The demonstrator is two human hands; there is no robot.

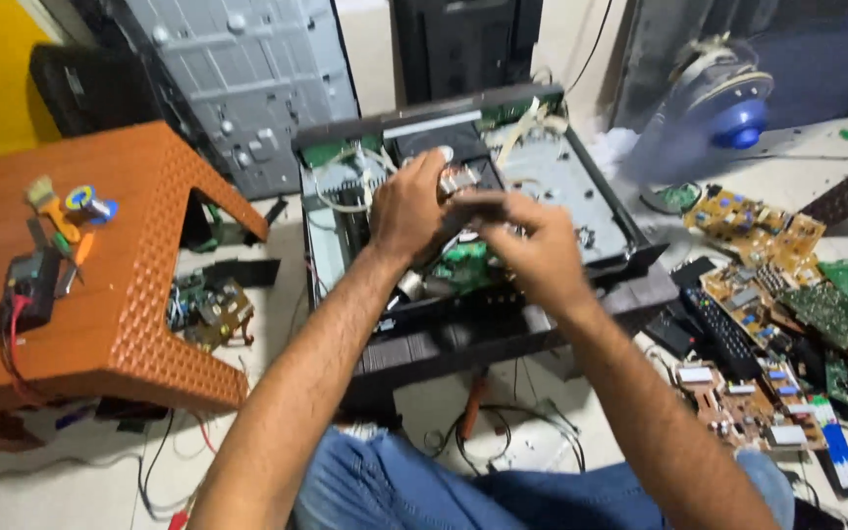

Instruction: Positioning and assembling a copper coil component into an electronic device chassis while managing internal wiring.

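Floor: pale tiled floor (80,481) strewn with loose wires and electronic parts, a person seated on it in blue jeans (463,491).
Workpiece: open black metal player chassis with its lid off (581,186), lying between the knees and the leaning grey panel, its green boards and white ribbon cables exposed.
Left hand: the left hand (406,208) is closed round a small silvery metal part (458,180) over the middle of the chassis.
Right hand: the right hand (540,250) pinches a dark flat bar-shaped piece (478,206) just beside the silvery part; whether the two pieces are joined I cannot tell (motion blur hides the seam).
Doing it well: judging by the grip, the work is fine handling of a part held above the open boards. Both hands should stay low over the chassis, so anything that slips lands inside. Steady the silvery part with the left hand and let the right do the moving. Mind the ribbon cables near the left wrist.
Left of the work: orange moulded plastic tabletop (130,294) carrying a black block with red leads (26,290).
Right of the work: yellow and green loose circuit boards (768,294), a black remote control (723,329), and a blue fan (728,108) behind them.
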